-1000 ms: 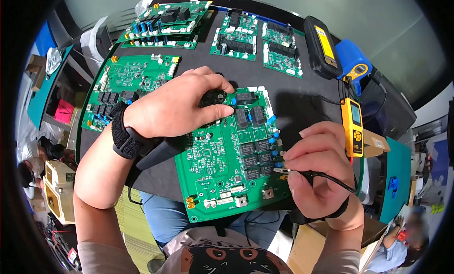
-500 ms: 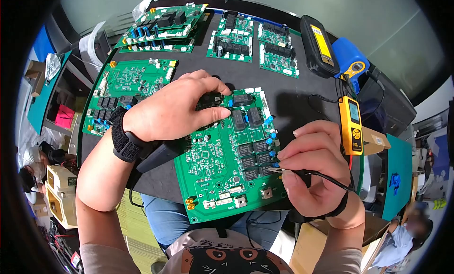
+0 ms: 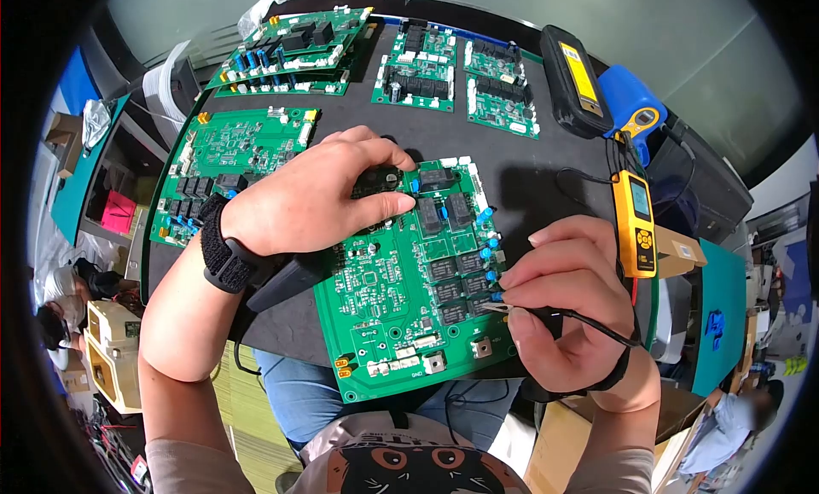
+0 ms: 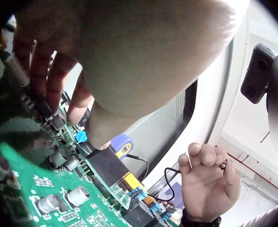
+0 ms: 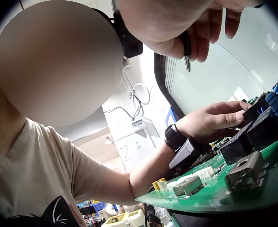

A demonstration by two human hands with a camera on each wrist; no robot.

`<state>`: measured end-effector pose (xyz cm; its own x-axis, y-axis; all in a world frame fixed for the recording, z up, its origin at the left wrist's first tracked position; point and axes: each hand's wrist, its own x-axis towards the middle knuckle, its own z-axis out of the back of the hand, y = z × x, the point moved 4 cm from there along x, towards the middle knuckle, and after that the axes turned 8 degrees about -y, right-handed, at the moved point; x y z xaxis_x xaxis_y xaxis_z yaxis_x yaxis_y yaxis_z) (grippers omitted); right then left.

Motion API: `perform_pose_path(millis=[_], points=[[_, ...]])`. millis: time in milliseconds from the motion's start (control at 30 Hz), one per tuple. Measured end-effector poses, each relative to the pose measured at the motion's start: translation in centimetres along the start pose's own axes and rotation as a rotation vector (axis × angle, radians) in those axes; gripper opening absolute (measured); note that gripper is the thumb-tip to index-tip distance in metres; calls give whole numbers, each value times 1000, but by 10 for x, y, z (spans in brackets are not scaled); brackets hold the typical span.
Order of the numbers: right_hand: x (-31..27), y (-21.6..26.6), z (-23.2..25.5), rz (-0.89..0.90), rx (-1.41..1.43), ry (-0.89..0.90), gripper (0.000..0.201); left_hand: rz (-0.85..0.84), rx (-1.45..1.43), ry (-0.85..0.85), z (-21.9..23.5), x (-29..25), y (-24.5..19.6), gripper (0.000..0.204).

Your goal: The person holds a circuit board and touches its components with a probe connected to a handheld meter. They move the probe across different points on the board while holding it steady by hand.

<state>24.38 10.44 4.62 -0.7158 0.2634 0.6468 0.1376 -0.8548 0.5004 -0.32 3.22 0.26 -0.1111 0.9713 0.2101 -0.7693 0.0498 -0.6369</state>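
Observation:
A large green circuit board [image 3: 358, 332] lies before me, its front edge over my lap. My left hand [image 3: 299, 191] grips its upper edge, thumb on the face beside black relays [image 3: 459, 208], index finger at the far edge. The other fingers are mostly hidden in the head view. My right hand [image 3: 567, 302] pinches a narrow metal-tipped clip [image 3: 503, 307] on a black lead. The clip's tip is close over the lowest relays at the right side, near small blue capacitors [image 3: 490, 276]. In the right wrist view the clip [image 5: 187, 64] points downward.
Another green board [image 3: 243, 131] lies to the left, behind a board stack [image 3: 294, 63]. Smaller boards [image 3: 418, 89] sit at the back. A yellow handheld meter [image 3: 634, 225] stands at right, near a blue-and-yellow unit [image 3: 627, 97] and a black case [image 3: 573, 76].
The whole head view has shifted slightly. My right hand and the clip's tip have come a little to the left over the relays. My left hand keeps its place on the board.

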Motion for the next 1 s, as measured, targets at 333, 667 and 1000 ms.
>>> perform_pose_path(millis=[333, 667, 1000], points=[[0, 0, -1, -1, 6, -6, 26, -43, 26, -21, -1, 0, 2, 41], [-2, -3, -3, -12, -8, 3, 18, -13, 11, -6, 0, 0, 2, 41], [0, 0, -1, 7, -5, -1, 26, -36, 40, -17, -1, 0, 3, 41]])
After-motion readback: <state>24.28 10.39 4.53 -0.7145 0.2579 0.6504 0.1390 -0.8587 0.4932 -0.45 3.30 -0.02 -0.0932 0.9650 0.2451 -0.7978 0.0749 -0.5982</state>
